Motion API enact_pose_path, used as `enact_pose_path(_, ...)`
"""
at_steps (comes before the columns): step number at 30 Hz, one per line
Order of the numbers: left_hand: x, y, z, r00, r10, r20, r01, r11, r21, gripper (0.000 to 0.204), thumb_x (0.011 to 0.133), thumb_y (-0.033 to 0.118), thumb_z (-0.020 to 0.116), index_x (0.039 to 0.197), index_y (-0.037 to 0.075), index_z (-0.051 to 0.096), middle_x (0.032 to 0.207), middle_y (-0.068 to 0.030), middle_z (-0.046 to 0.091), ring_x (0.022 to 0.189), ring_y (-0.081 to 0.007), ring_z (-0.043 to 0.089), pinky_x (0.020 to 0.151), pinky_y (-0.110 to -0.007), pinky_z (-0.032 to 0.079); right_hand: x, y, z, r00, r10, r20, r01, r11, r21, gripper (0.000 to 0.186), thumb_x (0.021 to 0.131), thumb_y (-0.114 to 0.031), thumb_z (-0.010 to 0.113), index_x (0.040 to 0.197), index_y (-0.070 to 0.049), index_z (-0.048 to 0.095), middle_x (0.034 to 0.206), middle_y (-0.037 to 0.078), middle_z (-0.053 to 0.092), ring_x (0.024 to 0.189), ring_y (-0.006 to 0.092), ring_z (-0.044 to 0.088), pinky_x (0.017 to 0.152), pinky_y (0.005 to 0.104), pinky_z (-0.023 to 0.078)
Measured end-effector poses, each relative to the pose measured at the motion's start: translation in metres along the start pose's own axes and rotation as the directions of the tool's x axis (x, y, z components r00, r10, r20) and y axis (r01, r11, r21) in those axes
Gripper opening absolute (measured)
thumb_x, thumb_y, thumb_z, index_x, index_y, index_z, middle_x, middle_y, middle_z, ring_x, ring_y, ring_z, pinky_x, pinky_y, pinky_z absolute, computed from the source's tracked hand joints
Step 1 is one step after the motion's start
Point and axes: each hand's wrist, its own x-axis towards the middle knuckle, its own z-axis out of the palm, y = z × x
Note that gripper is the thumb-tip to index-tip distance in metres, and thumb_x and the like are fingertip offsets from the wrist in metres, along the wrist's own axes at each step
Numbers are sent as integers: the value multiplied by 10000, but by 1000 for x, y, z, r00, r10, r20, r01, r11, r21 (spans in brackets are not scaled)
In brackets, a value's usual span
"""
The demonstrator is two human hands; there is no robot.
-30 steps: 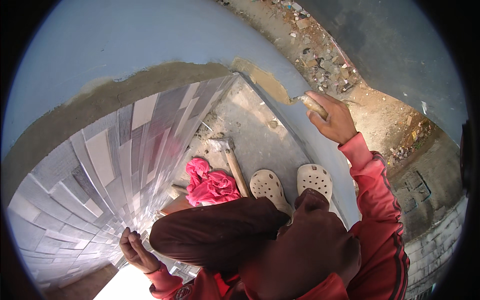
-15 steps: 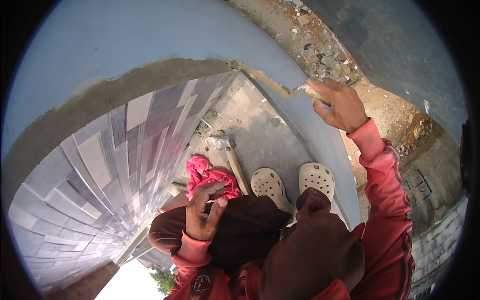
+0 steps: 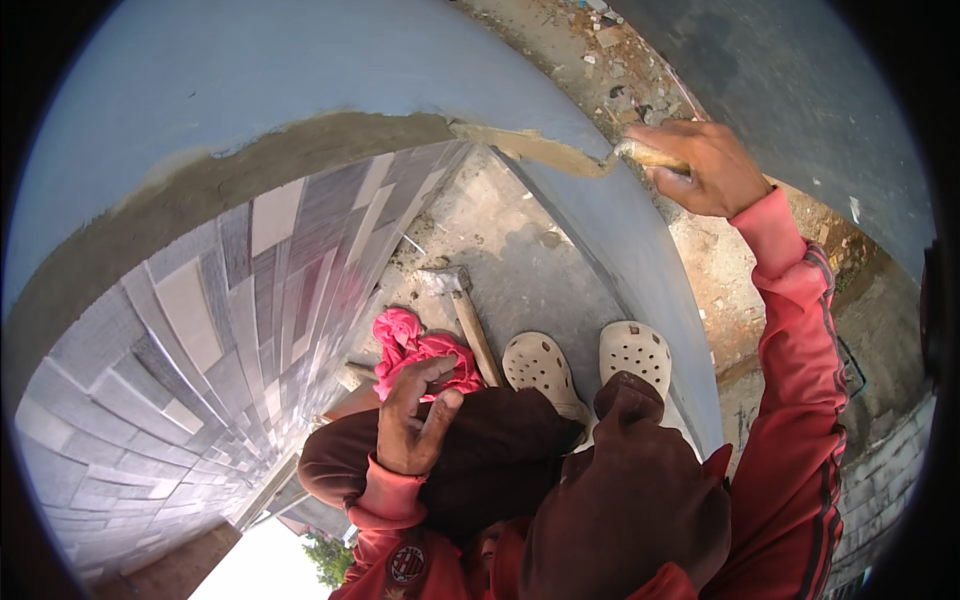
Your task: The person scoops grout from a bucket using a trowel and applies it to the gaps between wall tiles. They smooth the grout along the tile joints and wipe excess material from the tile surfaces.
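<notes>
My right hand is closed round the wooden handle of a trowel, whose long blade is coated in grey-brown mortar. The blade's far end meets the corner of a band of wet mortar that runs between the blue-grey wall and the patterned tile cladding. Over my knee, my left hand is empty, its fingers half curled and its thumb apart. Just beyond it lies a bright pink cloth.
A hammer-like tool with a wooden handle and mortar-smeared head lies on the concrete floor. My feet are in cream clogs beside a low blue-grey wall. Beyond it, lower ground is strewn with rubble.
My right hand has moved right and slightly away from me with the trowel, and the blade now shows more of its flat face. My left hand has barely shifted.
</notes>
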Motion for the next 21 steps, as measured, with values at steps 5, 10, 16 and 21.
enact_pose_path(5, -1, 1, 1, 1000, -22, 6, 22, 1000, 6, 373, 914, 221, 622, 1174, -41, 567, 1096, -166, 595, 1023, -254, 608, 898, -342, 466, -19, 7, 0, 993, 115, 35, -118, 988, 101, 495, 778, -204, 583, 1240, -26, 563, 1111, 232, 625, 973, 396, 608, 875, 421, 474)
enact_pose_path(10, 2, 1, 5, 997, -47, 61, 48, 999, -10, 401, 929, 256, 599, 1201, -33, 547, 1102, -136, 590, 1046, -222, 589, 907, -323, 451, -20, 15, 32, 991, 120, -55, -115, 990, 85, 482, 788, -216, 581, 1235, -39, 573, 1125, 238, 619, 992, 396, 601, 886, 424, 465)
enact_pose_path(16, 2, 1, 4, 996, -58, 71, 58, 998, -3, 419, 934, 281, 593, 1216, -23, 540, 1108, -124, 588, 1043, -204, 583, 907, -316, 445, -3, 3, 28, 988, 154, 1, -154, 988, 27, 447, 783, -227, 588, 1199, -65, 606, 1070, 202, 647, 958, 366, 606, 853, 428, 475)
enact_pose_path(21, 3, 1, 4, 996, -37, 84, 36, 999, 18, 424, 932, 283, 596, 1218, -26, 539, 1120, -131, 583, 1049, -209, 580, 911, -319, 444, 4, 1, 17, 997, 76, 6, -75, 994, -76, 450, 782, -220, 578, 1205, -68, 604, 1037, 203, 644, 932, 359, 603, 830, 433, 480)
